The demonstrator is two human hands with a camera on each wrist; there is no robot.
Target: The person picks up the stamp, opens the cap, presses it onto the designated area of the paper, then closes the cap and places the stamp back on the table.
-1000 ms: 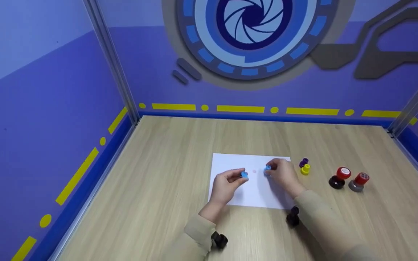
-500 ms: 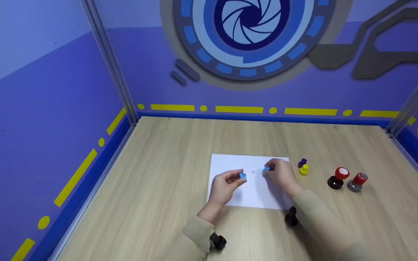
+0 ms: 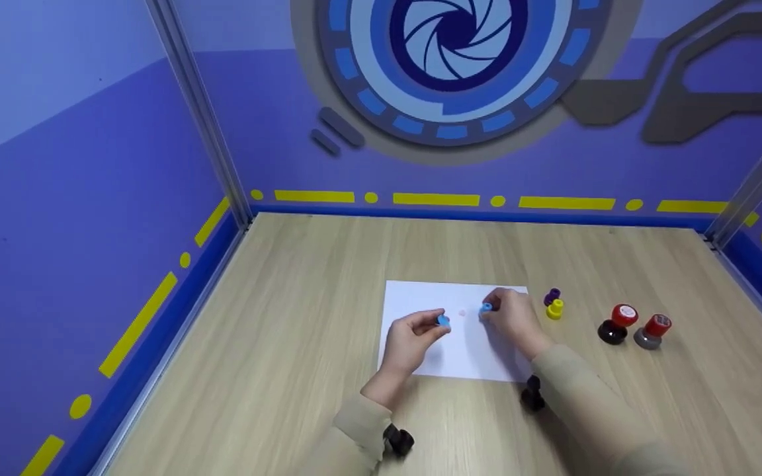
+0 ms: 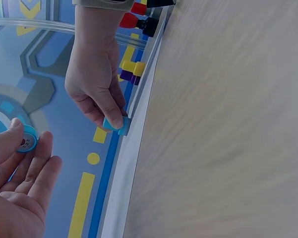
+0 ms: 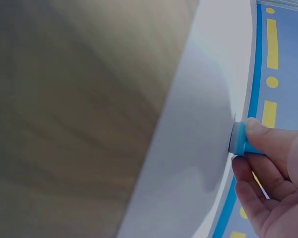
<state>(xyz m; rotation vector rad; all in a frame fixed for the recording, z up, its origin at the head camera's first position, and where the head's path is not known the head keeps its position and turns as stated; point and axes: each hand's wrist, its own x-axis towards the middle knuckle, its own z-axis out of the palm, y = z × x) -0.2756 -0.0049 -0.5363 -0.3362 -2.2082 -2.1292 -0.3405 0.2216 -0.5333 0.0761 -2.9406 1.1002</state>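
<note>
A small blue stamp (image 5: 241,140) is pinched between the thumb and fingers of my right hand (image 3: 513,314). In the right wrist view its greyish base is right at the white paper (image 3: 414,297). A faint pink mark (image 3: 462,313) shows on the sheet, just left of that stamp. My left hand (image 3: 409,342) hovers over the left part of the sheet and pinches a small round blue cap (image 4: 28,138). In the left wrist view, the cap's round face carries a dark printed pattern, and the other fingers extend loosely below it.
Right of the paper, a yellow stamp (image 3: 555,309) and a purple stamp (image 3: 553,295) stand close together. Farther right are two red-topped stamps, one with a black base (image 3: 612,332), one with a grey base (image 3: 648,339). Blue-purple walls (image 3: 103,231) enclose the wooden table (image 3: 288,297).
</note>
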